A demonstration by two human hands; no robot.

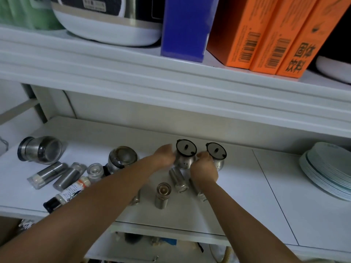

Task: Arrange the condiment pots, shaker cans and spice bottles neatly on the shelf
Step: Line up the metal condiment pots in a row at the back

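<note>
Two steel condiment pots with black-rimmed lids stand upright at the back of the white shelf (247, 196). My left hand (164, 157) and my right hand (204, 168) hold the left pot (185, 154) from both sides. The right pot (217, 155) stands just beside it. Two more pots lie tipped over: one at the far left (40, 149), one in the middle (121, 158). Several steel shaker cans (162, 194) stand or lie in front of my hands. More shakers (47, 174) and a labelled spice bottle (71, 192) lie on their sides at the left.
A stack of pale plates (326, 169) sits at the shelf's right end. The shelf above holds a rice cooker (106, 19), a blue box (185, 27) and orange boxes (266, 33). Cluttered items show below the shelf's front edge.
</note>
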